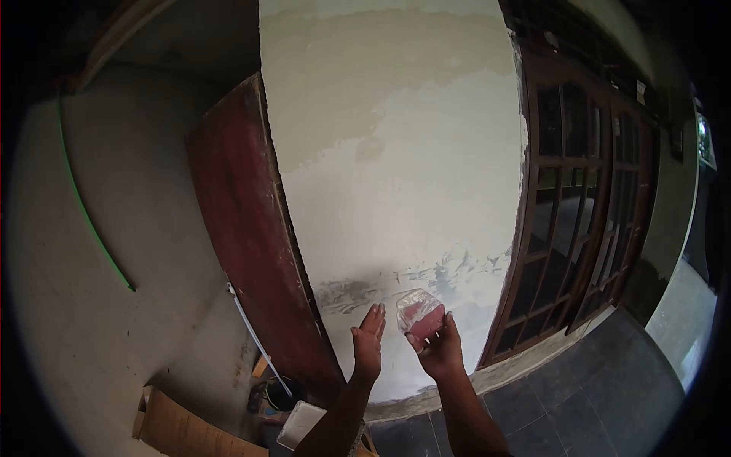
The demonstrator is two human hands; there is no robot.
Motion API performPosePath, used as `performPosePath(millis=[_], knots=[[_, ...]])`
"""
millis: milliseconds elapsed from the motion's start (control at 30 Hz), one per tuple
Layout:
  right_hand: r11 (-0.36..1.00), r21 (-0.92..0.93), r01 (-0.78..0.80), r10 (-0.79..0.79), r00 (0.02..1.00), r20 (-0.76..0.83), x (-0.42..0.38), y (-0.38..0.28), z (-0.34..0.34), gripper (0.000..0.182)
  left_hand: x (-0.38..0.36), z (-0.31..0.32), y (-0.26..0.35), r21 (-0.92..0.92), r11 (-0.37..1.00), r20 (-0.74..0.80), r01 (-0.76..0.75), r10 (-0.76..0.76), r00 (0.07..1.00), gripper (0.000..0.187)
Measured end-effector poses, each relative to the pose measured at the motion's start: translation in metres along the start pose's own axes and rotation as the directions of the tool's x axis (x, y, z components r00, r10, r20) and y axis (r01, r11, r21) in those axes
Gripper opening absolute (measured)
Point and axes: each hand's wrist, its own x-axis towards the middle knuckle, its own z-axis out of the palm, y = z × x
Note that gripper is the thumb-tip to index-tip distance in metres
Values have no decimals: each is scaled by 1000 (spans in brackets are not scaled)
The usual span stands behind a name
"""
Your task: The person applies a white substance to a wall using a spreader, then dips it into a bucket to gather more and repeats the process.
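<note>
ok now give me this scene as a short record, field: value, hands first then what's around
left hand: open, fingers raised, holding nothing
right hand: gripping a reddish block partly covered by clear, whitish-smeared material
wall: pale, patchy, grey marks low down behind the hands
left of wall: dark red panel, leaning white pole, cardboard box
right of wall: brown-framed glass-paned doors
floor: dark tiles

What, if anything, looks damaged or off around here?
Dark grey smears mar the lower part of the pale, flat wall, standing out against its light surface; higher up, it's patchy beige. The tall, dark red panel beside it has a pale, worn-looking edge, possibly chipped. No obvious spill.
</note>
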Motion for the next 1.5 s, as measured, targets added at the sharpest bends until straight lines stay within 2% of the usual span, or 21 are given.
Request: performPosePath(millis=[33,200,300,367,400,433,467,500,533,567,633,667,733,767,800,833,867,1033,1133,1367,1500], knots=[[999,-16,34,-33,999,36,9,-21,11,52,21,10,3,0,1000,-8,-14,14,1000,100],[992,-21,120,-117,984,136,57,-91,72,48,109,39,45,158,947,136,-278,258,956,99],[973,-12,230,-221,947,234,87,-117,116,48,162,45,82,404,787,255,-465,391,884,98],[968,-16,250,-236,933,272,106,-128,146,45,194,48,110,616,532,376,-581,450,810,93],[953,-59,296,-265,915,305,112,-132,164,46,213,48,117,638,433,432,-637,483,762,93],[933,-101,345,-293,892,343,119,-139,182,46,231,47,125,635,429,432,-643,492,756,93],[932,-104,348,-293,889,351,129,-145,197,46,246,46,137,714,130,567,-688,469,677,95],[884,-179,432,-335,852,402,140,-150,210,47,260,43,144,711,-181,686,-680,395,611,98],[823,-245,512,-369,811,454,148,-152,223,48,274,37,148,686,-301,726,-662,336,600,105],[748,-279,602,-432,761,484,152,-155,236,48,284,30,148,687,-303,726,-661,340,598,105],[505,-337,795,-512,590,624,182,-167,247,43,310,19,149,597,-487,793,-637,234,563,109],[496,-330,803,-518,579,630,192,-172,253,43,321,11,144,589,-508,796,-628,233,558,110],[57,-268,962,-501,259,826,207,-179,260,36,326,4,133,561,-586,812,-585,252,526,107],[53,-267,962,-506,257,823,212,-184,264,36,324,6,133,541,-620,823,-568,252,509,106],[-353,-102,930,-364,-36,931,214,-189,266,38,322,4,131,540,-613,824,-577,245,511,106],[-672,129,729,-100,-262,960,220,-193,267,42,321,3,132,549,-584,824,-598,259,503,105],[-720,209,662,-9,-309,951,230,-195,268,47,324,3,135,557,-558,824,-615,281,491,105],[-816,242,525,35,-372,927,258,-196,266,45,323,0,136,545,-558,831,-626,265,488,107],[-871,224,437,76,-332,940,267,-197,260,42,326,1,137,535,-564,839,-628,274,469,105],[-866,208,454,62,-315,947,272,-208,241,41,321,2,136,543,-559,834,-626,275,479,99],[-846,255,468,72,-374,924,271,-214,250,42,323,3,137,542,-569,835,-619,280,473,96]])
